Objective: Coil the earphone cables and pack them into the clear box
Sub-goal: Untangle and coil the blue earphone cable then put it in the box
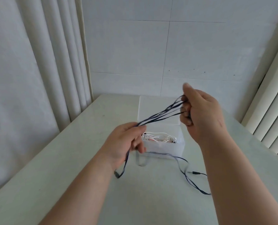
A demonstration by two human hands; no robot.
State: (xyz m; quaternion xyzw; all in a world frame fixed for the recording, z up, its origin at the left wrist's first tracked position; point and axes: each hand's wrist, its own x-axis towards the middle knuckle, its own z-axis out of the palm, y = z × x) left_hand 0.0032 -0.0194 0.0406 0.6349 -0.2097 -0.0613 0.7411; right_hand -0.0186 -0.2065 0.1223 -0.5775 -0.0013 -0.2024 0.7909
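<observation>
Head view: a dark earphone cable (161,114) is stretched in several loops between two raised hands above the clear box (164,146).

The left hand (127,140) has its fingers closed on one end of the loops; the right hand (201,114) has the other end wrapped around its curled fingers. The box sits open on the surface (70,159), white cables (157,137) already inside. A loose tail with the plug (194,172) trails on the surface; it may snag on the box corner or tangle, and slack loops could slip off the fingers.
</observation>
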